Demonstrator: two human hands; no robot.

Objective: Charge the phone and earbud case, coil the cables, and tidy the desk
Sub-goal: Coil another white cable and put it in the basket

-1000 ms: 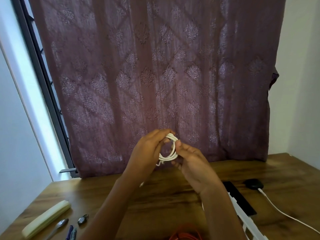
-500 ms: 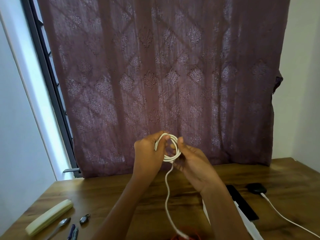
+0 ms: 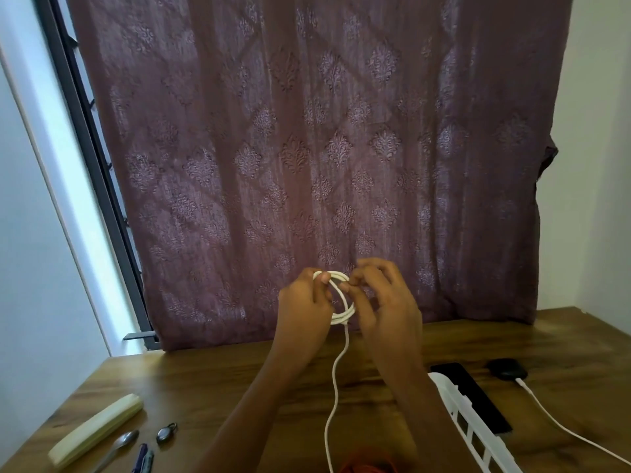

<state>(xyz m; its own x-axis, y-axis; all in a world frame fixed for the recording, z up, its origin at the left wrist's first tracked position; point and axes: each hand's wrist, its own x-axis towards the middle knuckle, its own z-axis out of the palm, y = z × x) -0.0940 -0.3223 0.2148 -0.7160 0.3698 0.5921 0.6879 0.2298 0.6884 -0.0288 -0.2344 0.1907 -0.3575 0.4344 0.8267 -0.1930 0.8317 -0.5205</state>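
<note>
Both hands raised above the desk point(image 3: 205, 387), in front of the curtain point(image 3: 307, 148); forearms come up from the bottom edge. Left hand point(image 3: 302, 303) grips the left side of the white cable coil point(image 3: 342, 318); thumb over the top loops, fingers point(image 3: 321, 295) curled round them. Right hand point(image 3: 387, 302) pinches the coil's upper right between thumb and fingertip; its other fingers are loosely bent and spread. Coil is upright in the air between the 2 hands, several loops; 1 loose tail hangs from its bottom to the frame's lower edge, beside an orange cable point(image 3: 368, 468) cut off there.

Any lettering is too small to read.

Right of the right forearm: white slotted tray point(image 3: 473, 435); black phone point(image 3: 478, 401) just behind it, partly covered; black earbud case point(image 3: 507, 368) further right, a second white cable point(image 3: 560, 426) meeting its near edge. Left front of desk: cream oblong case point(image 3: 95, 428); spoon point(image 3: 117, 447); 2 pens point(image 3: 143, 459); small dark fob point(image 3: 166, 433).
</note>
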